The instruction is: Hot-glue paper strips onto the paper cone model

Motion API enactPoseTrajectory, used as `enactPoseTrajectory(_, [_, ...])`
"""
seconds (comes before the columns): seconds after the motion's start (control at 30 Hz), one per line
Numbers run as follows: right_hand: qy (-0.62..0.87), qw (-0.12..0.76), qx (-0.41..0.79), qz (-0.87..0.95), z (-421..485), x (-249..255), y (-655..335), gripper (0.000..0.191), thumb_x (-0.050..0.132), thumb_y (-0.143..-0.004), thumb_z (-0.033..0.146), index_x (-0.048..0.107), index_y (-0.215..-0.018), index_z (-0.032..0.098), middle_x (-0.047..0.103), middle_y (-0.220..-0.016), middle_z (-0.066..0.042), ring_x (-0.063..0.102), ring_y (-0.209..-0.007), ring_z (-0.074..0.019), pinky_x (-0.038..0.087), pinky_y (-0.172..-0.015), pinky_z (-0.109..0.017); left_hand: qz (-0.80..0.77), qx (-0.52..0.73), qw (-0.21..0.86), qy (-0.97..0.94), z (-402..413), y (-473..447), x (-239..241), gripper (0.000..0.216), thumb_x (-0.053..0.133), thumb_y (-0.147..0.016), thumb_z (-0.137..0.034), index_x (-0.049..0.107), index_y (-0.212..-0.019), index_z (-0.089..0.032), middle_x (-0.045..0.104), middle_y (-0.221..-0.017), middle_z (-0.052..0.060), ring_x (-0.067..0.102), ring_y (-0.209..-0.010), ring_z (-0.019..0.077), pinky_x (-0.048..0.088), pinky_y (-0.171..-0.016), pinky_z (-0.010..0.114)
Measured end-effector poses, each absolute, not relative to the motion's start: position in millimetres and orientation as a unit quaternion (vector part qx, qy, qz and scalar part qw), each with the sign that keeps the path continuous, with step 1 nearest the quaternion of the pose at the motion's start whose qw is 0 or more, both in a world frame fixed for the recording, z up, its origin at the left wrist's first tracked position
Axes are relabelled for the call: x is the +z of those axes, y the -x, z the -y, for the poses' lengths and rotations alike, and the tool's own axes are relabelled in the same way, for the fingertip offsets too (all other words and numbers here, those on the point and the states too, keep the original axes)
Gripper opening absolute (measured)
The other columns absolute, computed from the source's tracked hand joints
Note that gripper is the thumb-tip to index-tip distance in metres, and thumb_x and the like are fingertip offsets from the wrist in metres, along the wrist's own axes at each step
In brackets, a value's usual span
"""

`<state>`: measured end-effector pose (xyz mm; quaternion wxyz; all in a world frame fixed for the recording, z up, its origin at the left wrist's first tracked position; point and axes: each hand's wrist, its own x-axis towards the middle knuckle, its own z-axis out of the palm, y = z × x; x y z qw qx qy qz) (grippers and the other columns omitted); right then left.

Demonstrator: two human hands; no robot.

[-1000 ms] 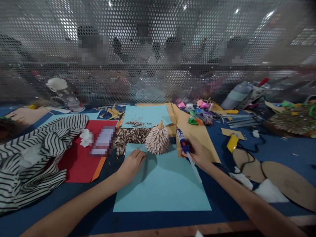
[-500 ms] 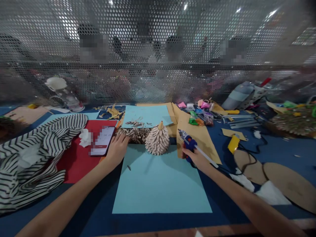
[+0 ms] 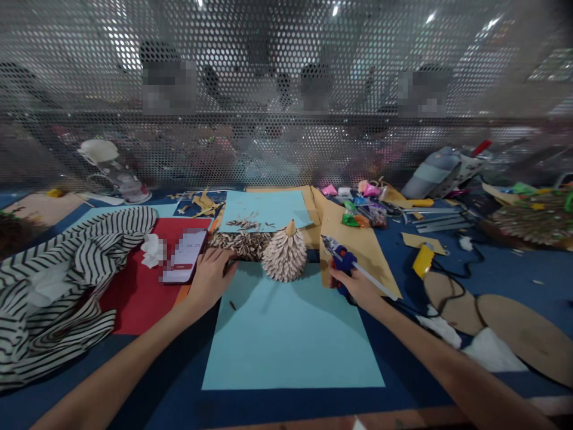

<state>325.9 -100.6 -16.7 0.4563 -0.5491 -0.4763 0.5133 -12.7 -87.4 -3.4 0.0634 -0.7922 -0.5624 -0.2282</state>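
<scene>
My right hand [image 3: 358, 286] is wrapped round a blue hot glue gun [image 3: 344, 260], its nozzle pointing up and left and a whitish glue stick coming out behind. To the left of its nozzle, a small cone [image 3: 285, 257] covered in overlapping pale husk-like scales stands upright, its tan tip bare. My left hand [image 3: 211, 278] reaches to the near left edge of a pile of grey-brown husk-like flakes [image 3: 244, 243], beside a phone. Its fingers are apart and slightly bent, the thumb stretched toward the flakes; I see nothing held. A light blue sheet [image 3: 290, 334] lies in front of the cone.
On the left are a phone [image 3: 185, 257], red paper [image 3: 134, 298] and a striped cloth [image 3: 89, 280]. Cardboard discs [image 3: 523, 328], a yellow cutter [image 3: 423, 260] and a black cord lie at right. Behind the table stands a perforated metal screen [image 3: 268, 149], with people beyond it.
My left hand has shifted slightly left and down, and its thumb now sticks out to the right. The glue gun and the cone stay almost where they were.
</scene>
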Motion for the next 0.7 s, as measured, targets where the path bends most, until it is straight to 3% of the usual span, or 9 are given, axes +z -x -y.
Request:
enactPoseTrajectory(0.33, [0.549,0.449,0.498,0.499,100.0,-13.6,-326.1,0.029,0.068,-0.064,0.044,0.053,-0.076,0.022,0.057,-0.052,0.003,0.056,-0.048,-0.0152,0.048,-0.049,-0.028,0.443,-0.248,0.057,0.86,110.4,-7.4,-7.2,0.02,0.044,-0.093,-0.023,0.058,-0.106,-0.017,0.066,-0.096,0.008,0.061,-0.093,0.0215,0.049,-0.084,0.037])
enactPoseTrajectory(0.7, [0.552,0.458,0.513,0.472,99.4,-14.4,-325.2,0.03,0.071,-0.059,0.041,0.053,-0.074,0.023,0.057,-0.052,0.004,0.056,-0.046,-0.0145,0.048,-0.048,-0.028,0.405,-0.237,-0.018,0.883,116.4,-8.8,-23.0,0.048,0.039,-0.082,-0.003,0.05,-0.127,-0.016,0.059,-0.123,0.013,0.055,-0.116,0.0241,0.051,-0.096,0.042])
